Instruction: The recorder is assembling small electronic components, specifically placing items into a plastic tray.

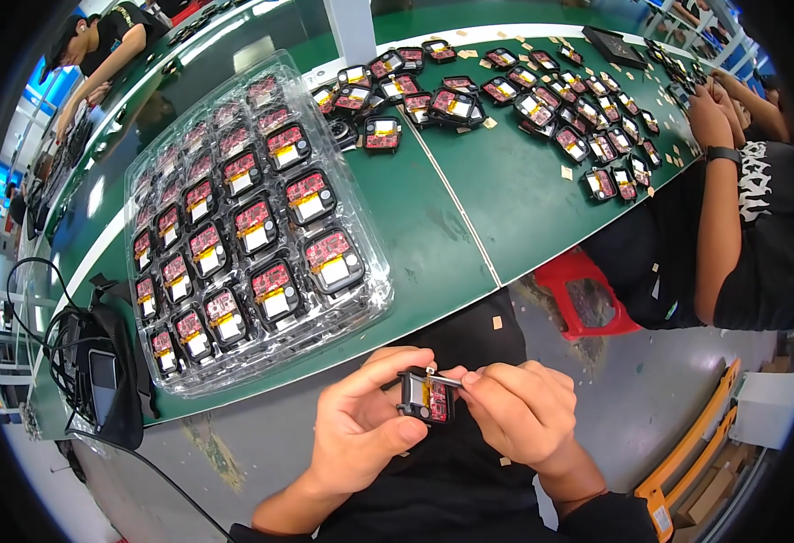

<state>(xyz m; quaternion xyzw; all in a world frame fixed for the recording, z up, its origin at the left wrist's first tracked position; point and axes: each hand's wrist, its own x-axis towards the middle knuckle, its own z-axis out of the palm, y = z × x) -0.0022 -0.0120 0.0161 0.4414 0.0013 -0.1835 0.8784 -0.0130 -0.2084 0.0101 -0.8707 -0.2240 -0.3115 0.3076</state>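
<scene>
Small black module pinched between both hands, near the body and below the bench edge

The left hand (361, 425) closes thumb and fingers round the small black module (425, 398), its red board and yellow strip facing up; the right hand (516, 409) pinches slim tweezers (444, 379), lying left to right, tip at the module's top edge; both hands touch the work, the left bearing it; the clear tray (261, 226) of like modules lies far-left on the green bench (433, 244); loose modules (524, 100) far-right.
</scene>
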